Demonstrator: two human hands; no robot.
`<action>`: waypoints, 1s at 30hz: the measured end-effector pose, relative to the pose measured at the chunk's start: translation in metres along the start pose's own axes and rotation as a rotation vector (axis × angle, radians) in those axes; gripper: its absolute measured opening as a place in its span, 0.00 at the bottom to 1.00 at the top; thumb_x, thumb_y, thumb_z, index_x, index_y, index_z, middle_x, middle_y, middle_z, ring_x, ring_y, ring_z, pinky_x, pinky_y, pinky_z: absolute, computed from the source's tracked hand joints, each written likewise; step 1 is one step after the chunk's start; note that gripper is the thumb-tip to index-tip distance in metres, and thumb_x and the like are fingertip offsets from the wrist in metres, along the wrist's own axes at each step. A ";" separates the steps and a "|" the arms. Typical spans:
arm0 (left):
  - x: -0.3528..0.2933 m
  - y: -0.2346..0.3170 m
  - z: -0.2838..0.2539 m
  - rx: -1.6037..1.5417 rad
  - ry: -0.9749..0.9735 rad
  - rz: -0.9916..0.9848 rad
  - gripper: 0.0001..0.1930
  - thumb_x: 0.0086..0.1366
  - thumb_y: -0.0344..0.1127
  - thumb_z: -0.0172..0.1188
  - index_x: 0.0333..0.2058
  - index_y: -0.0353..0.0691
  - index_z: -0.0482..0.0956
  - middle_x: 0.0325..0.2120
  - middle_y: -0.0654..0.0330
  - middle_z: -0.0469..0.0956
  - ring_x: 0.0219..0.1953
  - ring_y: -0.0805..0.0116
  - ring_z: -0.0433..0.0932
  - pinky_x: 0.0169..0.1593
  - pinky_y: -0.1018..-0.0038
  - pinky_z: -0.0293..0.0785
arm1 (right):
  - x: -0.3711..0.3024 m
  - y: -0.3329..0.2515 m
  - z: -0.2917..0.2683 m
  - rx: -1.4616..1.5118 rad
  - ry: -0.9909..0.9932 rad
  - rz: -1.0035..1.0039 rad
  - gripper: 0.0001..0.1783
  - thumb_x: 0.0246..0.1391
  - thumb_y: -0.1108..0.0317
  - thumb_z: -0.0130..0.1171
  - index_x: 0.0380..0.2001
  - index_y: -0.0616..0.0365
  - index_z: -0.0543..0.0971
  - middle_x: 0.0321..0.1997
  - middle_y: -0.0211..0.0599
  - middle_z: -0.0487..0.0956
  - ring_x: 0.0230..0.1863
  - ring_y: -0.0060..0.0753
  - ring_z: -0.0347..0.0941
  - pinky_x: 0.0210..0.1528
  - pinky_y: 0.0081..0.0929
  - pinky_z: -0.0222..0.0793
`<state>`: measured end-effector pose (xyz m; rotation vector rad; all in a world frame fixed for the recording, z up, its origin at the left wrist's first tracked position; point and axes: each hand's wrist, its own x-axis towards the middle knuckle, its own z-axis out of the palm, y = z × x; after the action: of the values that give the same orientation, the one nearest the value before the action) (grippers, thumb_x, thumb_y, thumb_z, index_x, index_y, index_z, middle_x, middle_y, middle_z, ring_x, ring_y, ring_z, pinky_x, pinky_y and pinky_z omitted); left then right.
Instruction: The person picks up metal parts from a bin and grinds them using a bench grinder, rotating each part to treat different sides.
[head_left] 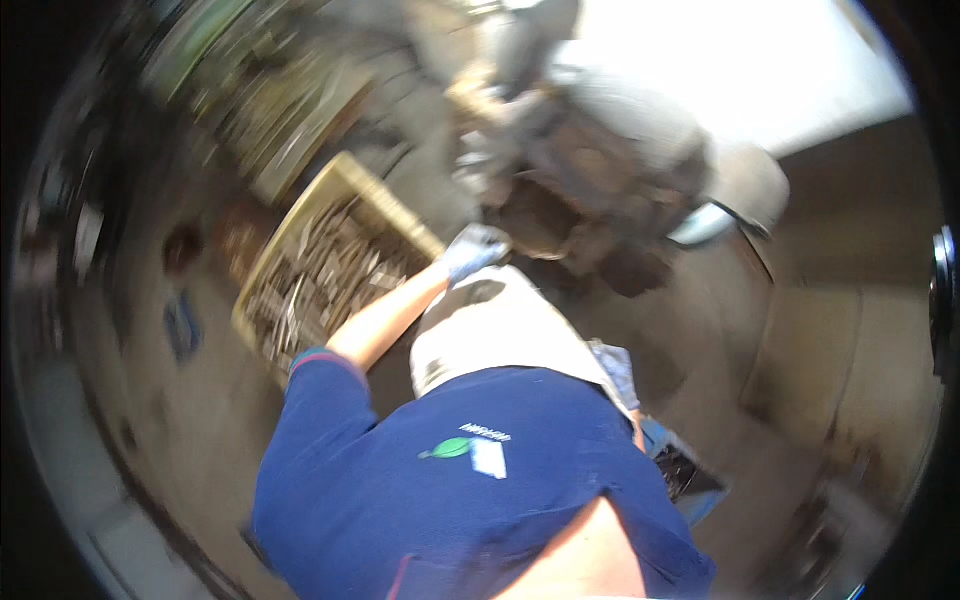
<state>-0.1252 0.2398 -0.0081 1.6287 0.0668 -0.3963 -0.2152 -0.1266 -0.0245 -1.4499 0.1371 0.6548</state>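
My left hand (476, 252), in a pale grey-blue glove, is at the near corner of a yellow crate (392, 212), just beyond my lap. Its fingers look curled, with a small dark patch at their tips; blur hides what they hold, if anything. Long thin dark metal-looking pieces (325, 270) fill the crate in a loose heap. A pale apron (490, 325) covers my lap. Beside its right edge is my right hand (615, 368), gloved too and partly hidden by my body, so its fingers cannot be made out. A blue bin (705, 500) with dark pieces stands near that hand.
Ahead stands a bulky brown and grey machine (590, 160), badly blurred. Another container of pieces (290, 110) lies at the far left. A blue object (183, 325) rests on the floor to the left. Tan panels (810, 350) rise at the right.
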 end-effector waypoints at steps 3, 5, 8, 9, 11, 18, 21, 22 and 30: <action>-0.060 0.007 -0.039 -0.091 0.384 0.000 0.09 0.58 0.33 0.58 0.33 0.33 0.79 0.26 0.60 0.80 0.27 0.73 0.77 0.35 0.76 0.75 | 0.008 -0.012 -0.007 -0.042 -0.149 0.155 0.19 0.59 0.59 0.53 0.37 0.66 0.80 0.31 0.30 0.80 0.32 0.18 0.71 0.36 0.18 0.67; -0.116 -0.018 -0.082 0.001 0.575 0.049 0.08 0.58 0.32 0.59 0.34 0.34 0.80 0.27 0.60 0.81 0.27 0.74 0.77 0.35 0.76 0.75 | -0.005 -0.029 0.010 -0.218 -0.198 0.184 0.20 0.59 0.57 0.53 0.37 0.66 0.80 0.32 0.33 0.80 0.32 0.20 0.72 0.37 0.20 0.67; -0.172 -0.058 -0.141 -0.206 0.953 0.083 0.10 0.56 0.32 0.60 0.37 0.38 0.81 0.26 0.62 0.81 0.26 0.75 0.77 0.33 0.79 0.73 | 0.012 -0.054 0.031 -0.318 -0.186 0.176 0.22 0.59 0.55 0.52 0.37 0.67 0.80 0.32 0.36 0.80 0.33 0.23 0.73 0.38 0.22 0.68; -0.187 -0.057 -0.149 -0.025 1.005 -0.113 0.10 0.56 0.32 0.60 0.37 0.38 0.81 0.27 0.62 0.81 0.26 0.75 0.77 0.33 0.79 0.73 | 0.027 -0.056 0.028 -0.393 -0.162 0.150 0.22 0.59 0.54 0.52 0.37 0.67 0.80 0.32 0.36 0.80 0.33 0.24 0.73 0.38 0.22 0.68; -0.205 -0.045 -0.152 0.130 0.990 -0.386 0.10 0.56 0.33 0.60 0.37 0.38 0.81 0.27 0.60 0.81 0.26 0.75 0.76 0.34 0.78 0.72 | 0.036 -0.055 0.024 -0.466 -0.082 0.094 0.23 0.59 0.53 0.51 0.36 0.67 0.79 0.32 0.38 0.81 0.34 0.25 0.74 0.39 0.22 0.67; -0.234 -0.047 -0.152 0.579 0.876 -0.415 0.13 0.53 0.36 0.61 0.38 0.40 0.81 0.34 0.51 0.80 0.36 0.59 0.79 0.45 0.71 0.71 | 0.067 -0.040 0.003 -0.658 -0.106 0.031 0.20 0.60 0.56 0.51 0.36 0.64 0.81 0.33 0.37 0.81 0.35 0.24 0.74 0.43 0.21 0.67; -0.244 -0.041 -0.156 0.663 0.856 -0.485 0.14 0.53 0.36 0.60 0.40 0.42 0.80 0.37 0.51 0.79 0.39 0.56 0.78 0.46 0.69 0.71 | 0.071 -0.032 -0.003 -0.560 -0.115 0.028 0.19 0.59 0.57 0.52 0.35 0.64 0.81 0.33 0.37 0.81 0.35 0.24 0.74 0.44 0.21 0.66; -0.252 -0.041 -0.157 0.717 0.876 -0.473 0.15 0.53 0.36 0.60 0.41 0.42 0.79 0.38 0.51 0.79 0.40 0.56 0.78 0.47 0.69 0.71 | 0.071 -0.031 -0.002 -0.540 -0.112 0.037 0.19 0.59 0.57 0.52 0.35 0.64 0.81 0.34 0.37 0.81 0.35 0.25 0.74 0.44 0.22 0.66; -0.256 -0.035 -0.142 0.724 0.849 -0.636 0.18 0.56 0.39 0.58 0.46 0.48 0.76 0.39 0.53 0.78 0.42 0.56 0.77 0.48 0.66 0.71 | 0.071 -0.023 -0.007 -0.465 -0.152 0.001 0.20 0.58 0.57 0.54 0.37 0.66 0.79 0.33 0.36 0.80 0.34 0.25 0.73 0.41 0.22 0.68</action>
<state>-0.3442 0.4310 0.0393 2.3822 1.2210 -0.1731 -0.1438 -0.1090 -0.0387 -1.8354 -0.1433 0.8314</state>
